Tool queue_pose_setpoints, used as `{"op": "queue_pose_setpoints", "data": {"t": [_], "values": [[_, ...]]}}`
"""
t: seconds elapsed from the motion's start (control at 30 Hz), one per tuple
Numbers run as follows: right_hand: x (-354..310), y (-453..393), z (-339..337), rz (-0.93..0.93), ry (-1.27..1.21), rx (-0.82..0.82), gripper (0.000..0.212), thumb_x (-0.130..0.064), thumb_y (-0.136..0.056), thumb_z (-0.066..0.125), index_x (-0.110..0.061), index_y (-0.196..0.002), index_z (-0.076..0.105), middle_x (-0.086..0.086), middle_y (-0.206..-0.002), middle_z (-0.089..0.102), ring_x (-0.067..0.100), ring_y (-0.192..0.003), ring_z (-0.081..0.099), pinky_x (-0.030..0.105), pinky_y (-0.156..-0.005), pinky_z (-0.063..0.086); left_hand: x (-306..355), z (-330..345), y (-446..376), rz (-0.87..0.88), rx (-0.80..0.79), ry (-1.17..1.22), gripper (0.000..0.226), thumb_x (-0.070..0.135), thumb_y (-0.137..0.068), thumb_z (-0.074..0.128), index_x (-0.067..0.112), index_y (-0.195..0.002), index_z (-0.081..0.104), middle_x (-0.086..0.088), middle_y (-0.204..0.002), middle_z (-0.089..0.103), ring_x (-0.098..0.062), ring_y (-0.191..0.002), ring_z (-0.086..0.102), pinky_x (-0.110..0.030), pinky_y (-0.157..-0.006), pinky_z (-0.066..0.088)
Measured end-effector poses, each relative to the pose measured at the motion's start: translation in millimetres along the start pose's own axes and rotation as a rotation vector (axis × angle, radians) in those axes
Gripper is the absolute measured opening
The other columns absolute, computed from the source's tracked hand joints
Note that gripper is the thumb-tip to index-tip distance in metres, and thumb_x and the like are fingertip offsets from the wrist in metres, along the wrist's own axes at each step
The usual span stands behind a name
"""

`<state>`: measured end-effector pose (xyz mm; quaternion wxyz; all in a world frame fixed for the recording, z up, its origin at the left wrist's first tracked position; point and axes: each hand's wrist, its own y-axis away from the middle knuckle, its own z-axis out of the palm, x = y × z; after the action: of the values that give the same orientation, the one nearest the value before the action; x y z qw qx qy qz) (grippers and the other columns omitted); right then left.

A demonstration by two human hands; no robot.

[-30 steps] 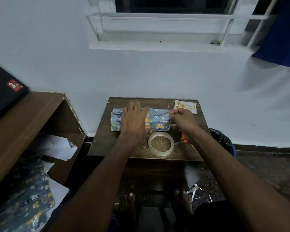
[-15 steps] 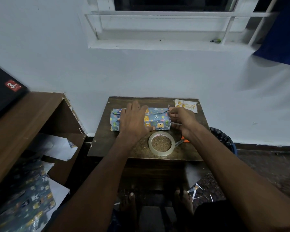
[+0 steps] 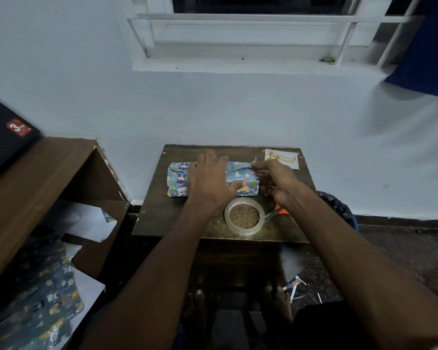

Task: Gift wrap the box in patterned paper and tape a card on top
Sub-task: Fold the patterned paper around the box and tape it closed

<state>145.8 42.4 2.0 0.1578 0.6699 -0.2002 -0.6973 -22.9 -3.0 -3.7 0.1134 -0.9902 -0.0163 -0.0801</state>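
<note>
Pressing our left hand [image 3: 208, 181] flat, fingers straight, on the wrapped box [image 3: 180, 180] at the back of the surface [image 3: 157, 215], we pinch something small, probably a strip of tape, at the box's right end in our right hand [image 3: 276, 181]. We judge the end fold could spring open or the strip crease if that pinch slips. Compared with a second ago, our right hand has shifted slightly nearer us, while the card [image 3: 282, 159] lies unmoved at the far right corner.

- My right hand [image 3: 276, 181] now sits a little lower at the right end of the wrapped box [image 3: 213, 179], its fingertips pinching the top right corner fold of the paper rather than hovering just above it.
- My left hand [image 3: 209, 179] presses flatter on the box, slid slightly nearer to me.
</note>
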Motion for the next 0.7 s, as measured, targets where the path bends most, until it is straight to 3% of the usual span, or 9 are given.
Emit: {"op": "queue_pose_setpoints", "data": {"t": [0.1,0.23,0.4,0.53,0.63,0.7], "values": [[0,1,-3,-0.001,0.011,-0.001,0.032,-0.019,-0.08,0.082,-0.007,-0.109,0.075,0.006,-0.089,0.072,0.02,-0.08,0.062,0.03,-0.063,0.045,6,-1,-2,0.011,0.01,0.091,0.071,0.069,-0.094,0.06,0.027,-0.149,0.052,-0.004,-0.14,0.048,-0.024,-0.133,0.043,-0.042,-0.107,0.041],[-2,4,-6,-0.019,0.074,0.019,0.018,-0.017,-0.081,0.078,-0.01,-0.098,0.075,0.005,-0.09,0.074,0.018,-0.078,0.06,0.031,-0.066,0.044,18,-3,-2,0.108,0.059,0.249,0.048,0.041,-0.095,0.074,0.028,-0.139,0.062,0.002,-0.128,0.051,-0.018,-0.123,0.05,-0.036,-0.099,0.046],[-5,5,-17,-0.086,0.209,-0.024,0.009,-0.014,-0.084,0.07,-0.011,-0.09,0.077,0.009,-0.106,0.079,0.021,-0.097,0.061,0.034,-0.076,0.047,35,0,-3,0.133,0.107,0.24,0.029,0.028,-0.092,0.079,0.033,-0.119,0.07,0.006,-0.121,0.059,-0.015,-0.114,0.057,-0.029,-0.086,0.043],[-7,4,-43,-0.273,0.496,-0.081,0.008,-0.007,-0.09,0.072,-0.008,-0.09,0.08,0.002,-0.097,0.077,0.017,-0.097,0.067,0.032,-0.077,0.052,41,0,-5,0.088,0.113,0.218,0.016,0.025,-0.093,0.077,0.034,-0.105,0.072,0.01,-0.113,0.066,-0.015,-0.109,0.061,-0.03,-0.081,0.047],[-10,4,-70,-0.53,0.967,-0.093,0.013,-0.004,-0.091,0.071,-0.014,-0.088,0.08,-0.002,-0.092,0.077,0.014,-0.092,0.069,0.029,-0.079,0.051,43,3,-5,0.09,0.122,0.198,0.014,0.023,-0.092,0.077,0.034,-0.1,0.073,0.011,-0.109,0.067,-0.015,-0.105,0.062,-0.027,-0.074,0.043],[-7,4,-83,-0.568,1.199,-0.114,0.021,-0.001,-0.087,0.072,-0.022,-0.085,0.079,-0.004,-0.091,0.076,0.014,-0.09,0.07,0.03,-0.08,0.054,42,6,-5,0.099,0.131,0.198,0.017,0.026,-0.092,0.078,0.034,-0.105,0.072,0.01,-0.111,0.066,-0.015,-0.107,0.062,-0.027,-0.073,0.042]]}}
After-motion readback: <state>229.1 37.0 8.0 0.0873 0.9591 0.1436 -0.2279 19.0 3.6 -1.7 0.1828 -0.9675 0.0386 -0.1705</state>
